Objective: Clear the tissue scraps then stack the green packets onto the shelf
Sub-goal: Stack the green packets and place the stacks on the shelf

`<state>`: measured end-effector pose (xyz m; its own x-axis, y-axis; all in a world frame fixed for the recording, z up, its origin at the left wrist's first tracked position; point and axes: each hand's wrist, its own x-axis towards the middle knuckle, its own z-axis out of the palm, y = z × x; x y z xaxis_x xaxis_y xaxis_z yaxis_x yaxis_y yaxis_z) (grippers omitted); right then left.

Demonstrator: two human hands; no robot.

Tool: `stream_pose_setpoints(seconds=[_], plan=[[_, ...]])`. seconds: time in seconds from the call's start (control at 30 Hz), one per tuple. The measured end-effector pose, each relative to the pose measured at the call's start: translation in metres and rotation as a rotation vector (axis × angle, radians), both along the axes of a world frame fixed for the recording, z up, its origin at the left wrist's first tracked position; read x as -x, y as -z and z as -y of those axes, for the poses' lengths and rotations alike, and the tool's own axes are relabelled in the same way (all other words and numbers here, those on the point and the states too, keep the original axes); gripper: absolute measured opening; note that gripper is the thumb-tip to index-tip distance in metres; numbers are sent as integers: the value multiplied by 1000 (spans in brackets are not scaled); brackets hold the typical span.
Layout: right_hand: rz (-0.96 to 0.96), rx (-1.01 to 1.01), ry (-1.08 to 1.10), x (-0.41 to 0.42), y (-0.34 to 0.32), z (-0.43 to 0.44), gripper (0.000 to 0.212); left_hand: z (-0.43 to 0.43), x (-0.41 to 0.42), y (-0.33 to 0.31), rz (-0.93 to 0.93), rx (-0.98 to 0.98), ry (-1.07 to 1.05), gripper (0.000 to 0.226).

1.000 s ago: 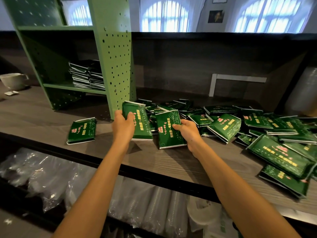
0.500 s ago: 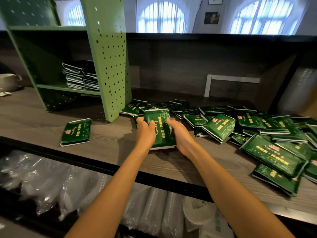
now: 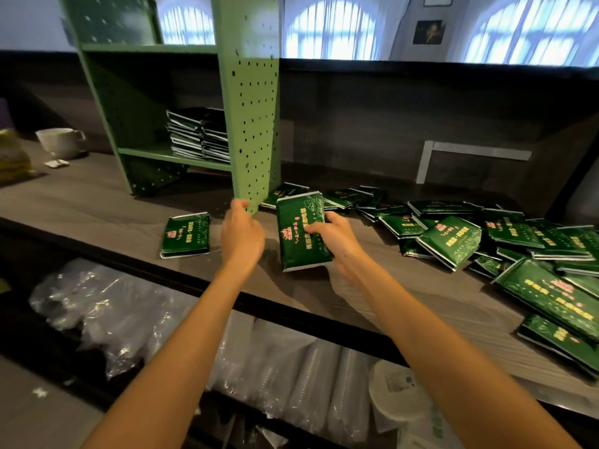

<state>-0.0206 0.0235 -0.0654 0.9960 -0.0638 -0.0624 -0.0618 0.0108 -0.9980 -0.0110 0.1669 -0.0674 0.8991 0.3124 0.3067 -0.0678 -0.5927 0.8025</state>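
right hand (image 3: 335,239): thumb and fingers pinch green packets (image 3: 301,234), held upright | left hand (image 3: 241,236): fingers loosely curled, empty, just beside shelf (image 3: 252,124)

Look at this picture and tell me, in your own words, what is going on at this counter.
A person is tidying green packets on a wooden counter. The right hand grips the held packets, apparently a couple pressed together, just above the counter. The left hand holds nothing and hovers by the bottom corner of the green shelf. A neat stack sits on the shelf's lower board, one lone packet lies to the left, and a loose pile waits on the right.
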Motion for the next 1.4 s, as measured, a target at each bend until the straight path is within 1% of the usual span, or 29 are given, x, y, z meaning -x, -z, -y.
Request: stream_pose_setpoints(seconds=[0.07, 0.1, 0.17, 0.2, 0.3, 0.37, 0.47, 0.57, 0.6, 0.7, 0.77, 0.87, 0.93, 0.97, 1.0, 1.1, 1.13, 1.17, 1.2, 1.23, 1.3, 1.33, 1.4], plan=[[-17, 51, -13, -4, -1, -24, 36, -27, -2, 3, -29, -137, -76, 37], [-19, 68, -25, -6, 0, -35, 41, -38, -3, 5, -73, -230, -107, 38], [-18, 73, -46, -10, 2, -55, 35, -56, -6, 9, -216, -403, -130, 43], [-21, 72, -48, -11, 3, -63, 30, -63, -8, 12, -296, -456, -123, 49], [-24, 61, -35, -17, 7, -77, 20, -80, -15, 19, -515, -520, -89, 76], [-28, 68, -22, -18, 9, -79, 18, -87, -19, 20, -582, -518, -77, 81], [-41, 93, 3, -17, 14, -74, 16, -90, -24, 21, -512, -561, -61, 63], [-60, 101, 40, -16, 16, -69, 44, -88, -22, 20, -445, -627, -20, 52], [-60, 108, 43, -16, 16, -67, 46, -86, -19, 20, -426, -655, 7, 48], [-45, 142, 45, -12, 13, -61, 32, -81, -12, 16, -376, -742, 94, 34], [-16, 167, 46, -10, 11, -57, 22, -78, -10, 14, -379, -786, 121, 33], [15, 201, 52, -6, 11, -52, 16, -76, -8, 9, -392, -863, 171, 32], [29, 201, 52, -3, 11, -48, 13, -73, -5, 5, -396, -910, 198, 35], [36, 196, 52, -1, 11, -44, 13, -71, -3, 3, -394, -927, 209, 40], [36, 193, 56, 0, 11, -41, 15, -68, 0, 2, -391, -939, 226, 48], [46, 215, 80, 3, 10, -32, 20, -56, 7, 0, -399, -967, 320, 84], [48, 225, 92, 3, 10, -29, 25, -52, 9, -1, -399, -980, 354, 93], [47, 236, 102, 3, 10, -27, 35, -48, 11, -2, -386, -984, 379, 99], [41, 231, 102, 4, 10, -25, 46, -45, 13, -4, -358, -970, 392, 101], [40, 234, 107, 4, 11, -21, 52, -40, 16, -6, -319, -932, 394, 100], [39, 242, 130, 7, 11, -14, 54, -32, 21, -10, -251, -807, 367, 95], [36, 243, 143, 7, 12, -10, 51, -28, 23, -13, -229, -726, 345, 94], [36, 245, 173, 8, 14, -1, 32, -21, 27, -19, -183, -540, 303, 93]])
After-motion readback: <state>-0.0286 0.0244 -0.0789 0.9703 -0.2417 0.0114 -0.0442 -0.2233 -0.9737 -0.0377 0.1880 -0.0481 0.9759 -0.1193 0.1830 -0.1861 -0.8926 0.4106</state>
